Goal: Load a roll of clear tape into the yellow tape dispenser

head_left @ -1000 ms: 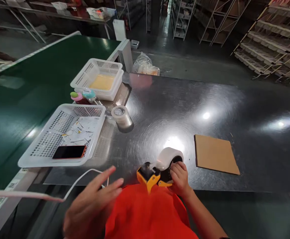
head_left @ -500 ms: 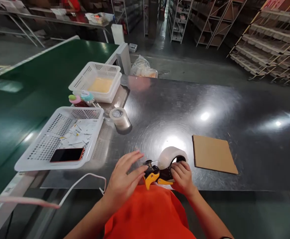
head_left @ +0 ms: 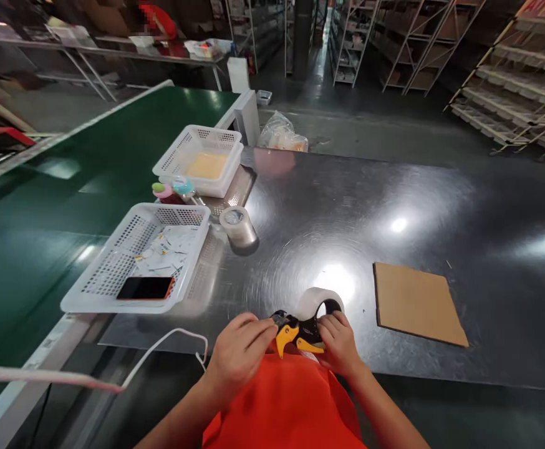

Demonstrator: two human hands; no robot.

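Observation:
A black and yellow tape dispenser [head_left: 308,330] with a wide roll of clear tape [head_left: 313,300] is held low at the table's front edge. My right hand [head_left: 340,342] is closed on it, the fingers hooked at the roll's core. At its cutter end, my left hand [head_left: 242,349] has its fingers drawn together on the front part. Whether a tape end lies between those fingertips is hidden. To the right, a flat piece of brown cardboard [head_left: 419,304] lies on the metal table [head_left: 319,199].
A white basket [head_left: 195,265] holds papers and a phone [head_left: 144,288]. Clear tape rolls [head_left: 239,226] stand beside it. Behind are stacked white baskets [head_left: 235,165] and small bottles [head_left: 167,192]. A green conveyor [head_left: 113,149] runs left; a white cable [head_left: 160,340] hangs in front.
My left hand's spread fingers have closed in against the dispenser's cutter end. The dispenser and my right hand have shifted slightly lower. The camera view has turned a little left.

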